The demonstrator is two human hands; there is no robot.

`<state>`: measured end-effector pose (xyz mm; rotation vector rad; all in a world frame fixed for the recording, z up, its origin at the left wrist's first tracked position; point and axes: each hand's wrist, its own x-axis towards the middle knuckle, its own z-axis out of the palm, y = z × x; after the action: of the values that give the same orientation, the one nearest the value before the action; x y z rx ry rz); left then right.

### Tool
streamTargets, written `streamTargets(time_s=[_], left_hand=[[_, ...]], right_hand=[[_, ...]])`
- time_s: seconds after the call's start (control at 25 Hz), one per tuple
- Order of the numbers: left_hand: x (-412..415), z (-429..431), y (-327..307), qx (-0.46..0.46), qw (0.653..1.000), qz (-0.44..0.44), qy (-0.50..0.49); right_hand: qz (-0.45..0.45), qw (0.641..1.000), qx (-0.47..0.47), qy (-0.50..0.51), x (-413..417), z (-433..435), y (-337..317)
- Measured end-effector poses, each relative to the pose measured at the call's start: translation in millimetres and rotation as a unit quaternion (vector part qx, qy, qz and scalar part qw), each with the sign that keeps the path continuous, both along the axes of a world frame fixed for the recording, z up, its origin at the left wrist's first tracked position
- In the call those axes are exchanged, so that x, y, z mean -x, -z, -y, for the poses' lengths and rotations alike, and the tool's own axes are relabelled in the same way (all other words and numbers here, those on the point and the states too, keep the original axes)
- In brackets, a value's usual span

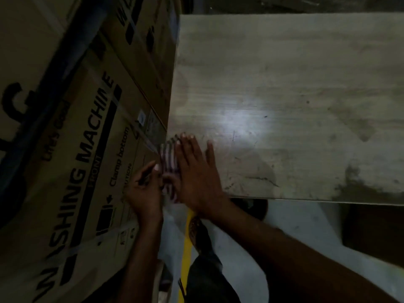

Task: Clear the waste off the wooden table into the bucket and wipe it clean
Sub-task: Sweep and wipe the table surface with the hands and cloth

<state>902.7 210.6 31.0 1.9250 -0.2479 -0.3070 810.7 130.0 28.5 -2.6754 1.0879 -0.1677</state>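
Two bare forearms reach up from the bottom edge toward the near left corner of the wooden table (284, 73). The right hand (197, 171) lies flat there, fingers straight and close together, pressing on a striped cloth (169, 158). The left hand (144, 189) is beside the table edge, its fingers curled and pinching the hanging side of the same cloth. The cloth sits half on the corner, half over the edge.

The table top shows dark smears and small specks, most of them on the right side, so the wiping seems only at its start. The risk from here is that dirt pushed toward this corner falls on the floor, because no bucket is visible to catch it. The cloth may also slip off the edge if the left hand lets go.

The light is weak and the cloth is blurred, so its true shape is hard to tell. A big cardboard box (72, 138) fills the left side. Below the table, a foot (200, 235) is partly visible beside a yellow floor line (185, 248).
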Motion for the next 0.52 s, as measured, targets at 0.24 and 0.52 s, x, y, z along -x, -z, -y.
streamTargets(time_s=[0.24,0.52], left_hand=[[-26.6,50.3,-11.8,0.028,0.995,-0.019,0.092],[-47.1,137.7,4.2,0.054,0.991,-0.063,0.108]], right_hand=[[-0.005,0.993,0.013,0.118,12.2,67.9,1.7],[-0.003,0.984,0.010,0.179,43.2,139.2,-1.3]])
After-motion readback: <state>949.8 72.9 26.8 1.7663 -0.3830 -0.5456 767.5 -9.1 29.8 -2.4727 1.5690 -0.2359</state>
